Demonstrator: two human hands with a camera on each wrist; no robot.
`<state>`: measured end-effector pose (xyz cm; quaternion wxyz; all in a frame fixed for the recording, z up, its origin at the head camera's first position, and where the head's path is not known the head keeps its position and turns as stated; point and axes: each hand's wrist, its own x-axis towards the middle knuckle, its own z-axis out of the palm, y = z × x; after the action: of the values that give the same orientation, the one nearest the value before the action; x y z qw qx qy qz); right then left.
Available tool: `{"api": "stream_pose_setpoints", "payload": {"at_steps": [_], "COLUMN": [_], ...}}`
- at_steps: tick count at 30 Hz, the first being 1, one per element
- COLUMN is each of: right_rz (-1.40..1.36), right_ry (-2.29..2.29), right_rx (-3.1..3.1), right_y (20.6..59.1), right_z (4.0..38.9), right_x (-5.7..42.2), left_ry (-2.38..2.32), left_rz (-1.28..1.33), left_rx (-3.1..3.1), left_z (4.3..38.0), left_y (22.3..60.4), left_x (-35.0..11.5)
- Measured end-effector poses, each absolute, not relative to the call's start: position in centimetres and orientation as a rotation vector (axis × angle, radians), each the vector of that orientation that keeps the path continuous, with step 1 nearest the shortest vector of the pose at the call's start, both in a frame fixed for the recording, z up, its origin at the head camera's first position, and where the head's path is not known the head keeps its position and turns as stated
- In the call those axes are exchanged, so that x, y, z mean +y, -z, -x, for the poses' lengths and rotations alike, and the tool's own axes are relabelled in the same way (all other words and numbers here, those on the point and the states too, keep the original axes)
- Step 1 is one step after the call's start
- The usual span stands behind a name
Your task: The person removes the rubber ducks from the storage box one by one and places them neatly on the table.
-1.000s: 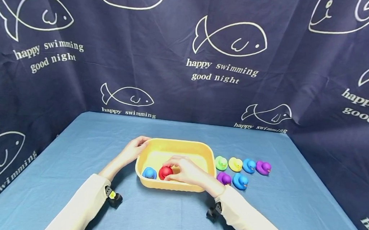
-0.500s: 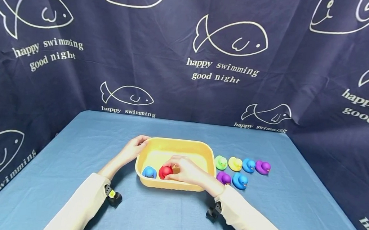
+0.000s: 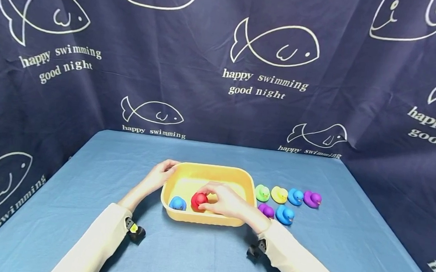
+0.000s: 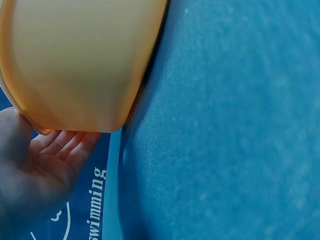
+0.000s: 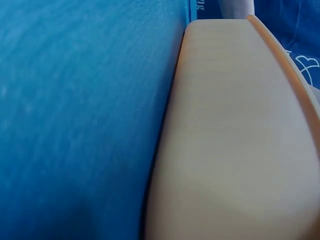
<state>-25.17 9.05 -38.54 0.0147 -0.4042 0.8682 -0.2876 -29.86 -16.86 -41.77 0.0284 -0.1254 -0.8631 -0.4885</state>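
Note:
A yellow plastic tub (image 3: 211, 219) stands on the table. My left hand (image 3: 159, 175) holds its left end at the rim; in the left wrist view, the thumb of that hand (image 4: 45, 170) lies by the rim and the fingers reach against the outer wall. Inside the tub, my right hand (image 3: 225, 200) grips a red rubber duck (image 3: 198, 202) between thumb and fingers. A blue rubber duck (image 3: 177, 203) sits in the near left corner. From the right wrist, the tub's outer side (image 5: 230, 135) fills much of the view and hides that hand's fingers.
Right of the tub, a back row holds a green duck (image 3: 262, 193), a yellow duck (image 3: 279, 195), a blue duck (image 3: 295, 196) and a purple duck (image 3: 312, 199). Nearer sit another purple duck (image 3: 266, 210), partly behind my wrist, and a larger-looking blue duck (image 3: 285, 215).
My right hand has shifted slightly right and up in the head view, with the red duck moving along in its fingers. My left hand keeps its place on the tub.

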Motion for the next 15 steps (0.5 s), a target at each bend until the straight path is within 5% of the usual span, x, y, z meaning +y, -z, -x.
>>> {"api": "stream_pose_setpoints", "payload": {"at_steps": [15], "right_rz": [1.377], "right_ry": [0.886], "right_rx": [2.789], "right_y": [37.6], "right_z": [24.7], "right_x": [10.9], "left_ry": [1.516], "left_rz": [0.370], "left_rx": [-2.678], "left_z": [29.8], "left_y": [41.6], "left_x": [-16.7]}}
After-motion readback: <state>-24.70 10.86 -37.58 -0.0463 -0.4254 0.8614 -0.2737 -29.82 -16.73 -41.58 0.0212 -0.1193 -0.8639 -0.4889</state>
